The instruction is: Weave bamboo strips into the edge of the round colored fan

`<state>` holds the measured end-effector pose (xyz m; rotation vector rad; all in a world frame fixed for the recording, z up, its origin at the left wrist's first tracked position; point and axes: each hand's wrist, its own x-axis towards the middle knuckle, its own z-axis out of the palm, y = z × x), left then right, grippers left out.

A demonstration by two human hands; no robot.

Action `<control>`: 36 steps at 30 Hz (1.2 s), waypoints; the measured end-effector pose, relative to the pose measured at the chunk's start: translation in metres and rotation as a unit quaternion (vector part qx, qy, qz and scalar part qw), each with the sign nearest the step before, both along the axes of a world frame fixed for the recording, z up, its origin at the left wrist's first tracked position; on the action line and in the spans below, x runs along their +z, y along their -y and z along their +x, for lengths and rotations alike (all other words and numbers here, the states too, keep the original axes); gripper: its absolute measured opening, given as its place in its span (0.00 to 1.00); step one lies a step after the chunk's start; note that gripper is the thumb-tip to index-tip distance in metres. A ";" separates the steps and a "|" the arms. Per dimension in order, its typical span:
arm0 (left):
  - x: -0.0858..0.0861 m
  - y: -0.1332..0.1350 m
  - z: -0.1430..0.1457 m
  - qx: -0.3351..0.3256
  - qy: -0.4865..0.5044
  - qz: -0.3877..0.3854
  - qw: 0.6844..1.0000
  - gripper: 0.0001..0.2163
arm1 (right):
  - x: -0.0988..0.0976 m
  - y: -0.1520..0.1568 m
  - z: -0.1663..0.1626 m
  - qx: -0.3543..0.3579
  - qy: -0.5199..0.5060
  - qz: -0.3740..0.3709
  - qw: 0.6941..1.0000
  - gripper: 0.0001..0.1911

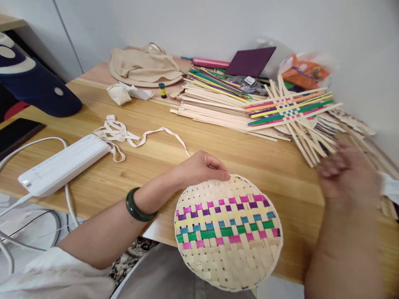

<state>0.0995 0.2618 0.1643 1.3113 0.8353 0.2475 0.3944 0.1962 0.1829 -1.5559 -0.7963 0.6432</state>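
My left hand pinches the top rim of a round woven bamboo fan panel, thumb in front. Pink, purple, yellow, blue and green strips cross its pale weave, and a white binding edges it. The panel stands tilted at the table's front edge, over my lap. A white cotton tape runs across the table from a loose heap and passes behind my left hand. My right hand is raised to the right, apart from the panel. Its fingers are curled together but blurred; anything held in them is too small to see.
Pale and coloured bamboo strips lie at the back, beside a half-woven strip piece. A thread spool, beige hat and crumpled paper sit back left. A white power strip with cables is at left.
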 end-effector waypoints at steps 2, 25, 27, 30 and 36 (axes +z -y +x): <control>0.000 -0.001 0.000 0.001 0.004 -0.005 1.000 0.10 | -0.008 -0.009 -0.040 0.069 -0.043 -0.024 0.996 0.15; 0.001 -0.002 -0.002 -0.002 0.007 -0.012 1.000 0.10 | -0.029 -0.008 -0.048 0.287 0.159 -0.271 0.905 0.17; 0.001 -0.002 -0.002 -0.003 0.007 -0.013 1.000 0.10 | -0.032 -0.009 -0.043 0.266 0.198 -0.261 0.906 0.17; 0.002 -0.002 -0.002 -0.004 0.011 -0.016 1.000 0.10 | -0.033 -0.011 -0.036 0.213 0.258 -0.254 0.908 0.16; 0.005 -0.002 -0.002 -0.006 0.016 -0.013 1.000 0.07 | -0.027 -0.013 -0.030 0.125 0.335 -0.267 0.895 0.15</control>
